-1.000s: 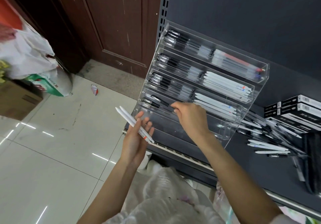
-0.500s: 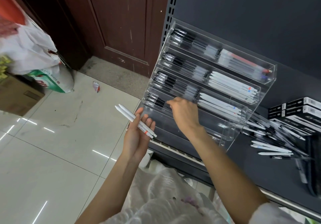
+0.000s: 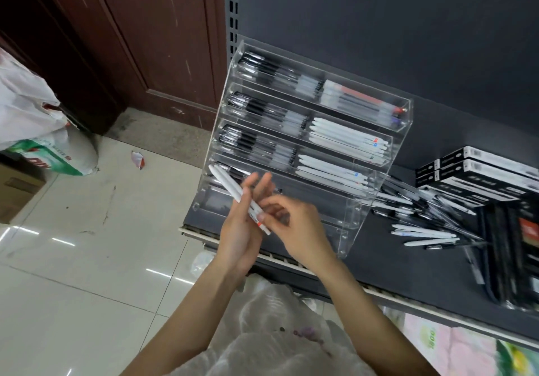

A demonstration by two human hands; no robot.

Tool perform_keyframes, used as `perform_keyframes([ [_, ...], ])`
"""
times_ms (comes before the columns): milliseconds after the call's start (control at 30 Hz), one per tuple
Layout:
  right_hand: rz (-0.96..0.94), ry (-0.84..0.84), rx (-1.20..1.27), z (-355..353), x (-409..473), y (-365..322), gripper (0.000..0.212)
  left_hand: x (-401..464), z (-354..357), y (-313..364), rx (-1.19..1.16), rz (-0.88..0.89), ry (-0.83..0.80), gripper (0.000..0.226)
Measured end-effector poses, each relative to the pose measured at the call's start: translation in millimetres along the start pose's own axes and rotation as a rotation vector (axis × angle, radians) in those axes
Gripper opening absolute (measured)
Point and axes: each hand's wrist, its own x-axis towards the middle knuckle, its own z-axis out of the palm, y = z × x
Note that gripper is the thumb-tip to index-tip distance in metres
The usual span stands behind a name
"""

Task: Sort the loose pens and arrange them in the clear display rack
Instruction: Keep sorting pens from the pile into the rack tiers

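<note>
A clear tiered display rack [image 3: 405, 113] stands on the dark shelf, its upper tiers filled with black pens on the left and white pens on the right. My left hand [image 3: 242, 230] holds two white pens [image 3: 230, 189] in front of the rack's lower tiers, fingers partly straight. My right hand [image 3: 294, 227] has come to the lower end of these pens and pinches the tip with thumb and forefinger. A heap of loose pens [image 3: 423, 230], black and white, lies on the shelf right of the rack.
Black boxes [image 3: 478, 171] are stacked at the right on the shelf [image 3: 408, 276], with dark pouches in front of them. White plastic bags [image 3: 32, 113] and a cardboard box [image 3: 14, 192] sit on the tiled floor at the left. A brown door [image 3: 140, 25] stands behind.
My right hand has left the rack's lower tier and moved down to the pens in my left hand. My left hand has moved right, closer to the rack.
</note>
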Motion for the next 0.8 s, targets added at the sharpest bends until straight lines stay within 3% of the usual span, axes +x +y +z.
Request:
perform_keyframes([
  [167,-0.034,0.279,-0.231,-58,-2,30,0.011,2,0,-18,0.417,-0.047,0.007,0.041],
  [300,-0.041,0.434,-0.531,-104,7,51,0.011,4,0,-18,0.481,-0.068,0.044,0.041],
  [533,-0.103,0.361,-0.896,-114,23,65,0.010,9,3,-14,0.453,-0.064,0.047,0.032],
  [667,-0.017,0.203,-1.117,-110,33,64,0.027,11,4,-17,0.479,-0.058,0.036,0.028],
  [800,0.037,0.207,-1.189,-111,40,63,0.037,13,4,-20,0.479,-0.077,0.024,0.028],
])
